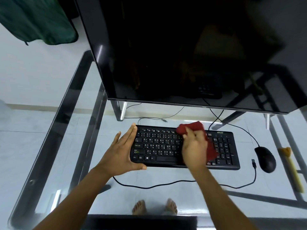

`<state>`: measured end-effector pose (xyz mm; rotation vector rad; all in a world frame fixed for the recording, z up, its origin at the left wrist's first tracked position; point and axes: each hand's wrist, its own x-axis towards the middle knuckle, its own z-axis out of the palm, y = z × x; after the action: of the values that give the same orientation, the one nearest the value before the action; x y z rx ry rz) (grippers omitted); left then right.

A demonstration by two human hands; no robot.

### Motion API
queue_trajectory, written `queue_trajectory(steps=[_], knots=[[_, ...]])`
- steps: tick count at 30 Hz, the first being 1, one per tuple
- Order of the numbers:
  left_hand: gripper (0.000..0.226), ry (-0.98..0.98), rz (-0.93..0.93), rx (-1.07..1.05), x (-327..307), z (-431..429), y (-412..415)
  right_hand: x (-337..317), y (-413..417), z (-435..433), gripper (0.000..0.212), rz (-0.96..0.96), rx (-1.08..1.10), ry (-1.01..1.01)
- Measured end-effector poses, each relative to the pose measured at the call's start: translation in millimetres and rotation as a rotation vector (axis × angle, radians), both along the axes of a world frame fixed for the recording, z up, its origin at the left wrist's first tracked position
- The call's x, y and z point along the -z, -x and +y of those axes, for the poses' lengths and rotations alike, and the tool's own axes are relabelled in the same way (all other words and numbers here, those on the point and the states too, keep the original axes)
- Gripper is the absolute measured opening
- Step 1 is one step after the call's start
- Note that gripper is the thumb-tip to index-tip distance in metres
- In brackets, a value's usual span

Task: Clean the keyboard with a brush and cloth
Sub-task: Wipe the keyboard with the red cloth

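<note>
A black keyboard [159,146] lies on the glass desk in front of the monitor. My left hand [122,151] rests flat against the keyboard's left end, fingers straight along its side and thumb under the front edge. My right hand [194,150] is closed on a dark red cloth [191,127], pressed on the keys right of the middle. Part of the cloth trails out below my hand over the keys near the number pad. A brush [291,165] with a pale yellow handle and tan bristles lies on the desk at the far right, apart from both hands.
A large dark monitor [182,55] stands just behind the keyboard. A black mouse [265,159] sits between keyboard and brush, with a loose black cable [166,183] looping along the front. The glass desk [83,123] has a dark frame; my bare feet show through it.
</note>
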<state>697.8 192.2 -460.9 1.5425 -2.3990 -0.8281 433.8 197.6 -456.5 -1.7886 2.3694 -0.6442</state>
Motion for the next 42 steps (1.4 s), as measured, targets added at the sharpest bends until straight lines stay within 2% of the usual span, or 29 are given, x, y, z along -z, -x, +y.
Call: queue_trajectory(steps=[2,5,6,7,10,12,15,16,18,20,22,24,27,29,31,34,36,37,38,40,41,42], knots=[[0.137,-0.002,-0.005,-0.007,0.7,0.1,0.4,0.1,-46.0,8.5,0.033,-0.037,-0.157,-0.018],[0.137,0.007,-0.004,-0.009,0.1,-1.1,-0.7,1.8,-72.0,16.1,0.038,0.062,-0.6,-0.011],[0.137,0.006,-0.007,-0.007,-0.1,-1.3,-1.0,1.0,-59.6,11.2,0.04,0.059,-0.599,-0.022],[0.137,0.003,-0.009,-0.009,-0.4,-1.1,-1.2,1.8,-42.6,6.2,0.04,0.046,-0.498,-0.025],[0.136,0.011,-0.006,-0.01,-0.4,0.5,0.7,3.5,-6.1,2.4,0.035,-0.009,-0.069,0.009],[0.136,0.019,-0.011,-0.014,0.4,0.8,1.5,4.2,-30.2,11.4,0.036,-0.001,-0.118,0.015],[0.136,0.018,-0.024,-0.017,0.4,0.6,1.5,4.9,-63.7,39.0,0.047,0.045,-0.514,-0.002],[0.137,0.021,-0.031,-0.015,0.4,0.6,1.3,4.4,-56.8,42.8,0.051,0.051,-0.569,-0.052],[0.137,0.02,-0.043,-0.014,0.5,-0.2,-0.2,2.9,-24.6,42.6,0.047,0.009,-0.443,-0.101],[0.136,0.021,-0.053,-0.01,0.8,0.4,0.2,3.8,10.8,47.8,0.04,-0.057,-0.177,-0.023],[0.136,0.028,-0.054,-0.011,1.2,1.0,1.4,7.4,15.5,54.4,0.038,-0.052,-0.049,0.017],[0.136,0.02,-0.049,-0.011,2.0,0.8,2.1,9.8,-14.9,57.1,0.045,-0.033,-0.105,0.034],[0.138,0.02,-0.049,-0.012,3.6,-0.1,0.7,8.8,-59.3,61.8,0.054,0.004,-0.522,-0.036],[0.138,0.021,-0.056,-0.004,4.2,-0.4,-1.2,3.4,-41.3,52.8,0.054,-0.097,-0.679,-0.135],[0.136,0.02,-0.036,-0.003,4.0,0.4,-1.3,-4.1,-2.6,44.1,0.052,-0.234,-0.595,-0.188],[0.135,0.022,-0.003,0.002,4.2,1.3,-0.7,-0.4,28.3,38.5,0.038,-0.149,-0.221,-0.012],[0.136,0.026,0.02,0.01,4.5,1.3,-0.4,7.0,0.4,36.2,0.034,-0.118,-0.059,0.005],[0.136,0.026,0.03,0.014,4.5,1.1,-0.3,7.7,-23.2,36.2,0.035,-0.114,-0.096,0.01],[0.136,0.027,0.04,0.015,4.7,0.9,-0.4,6.1,-46.6,35.6,0.039,-0.103,-0.225,0.004],[0.139,0.024,0.06,0.006,4.8,0.6,-1.2,1.2,-73.9,29.4,0.047,-0.036,-0.598,-0.061],[0.141,0.014,0.068,-0.002,4.5,0.8,-2.0,-3.9,-74.6,21.3,0.047,-0.029,-0.709,-0.092],[0.142,-0.001,0.076,-0.011,4.6,0.5,-2.6,-7.5,-67.9,12.9,0.046,-0.039,-0.708,-0.096]])
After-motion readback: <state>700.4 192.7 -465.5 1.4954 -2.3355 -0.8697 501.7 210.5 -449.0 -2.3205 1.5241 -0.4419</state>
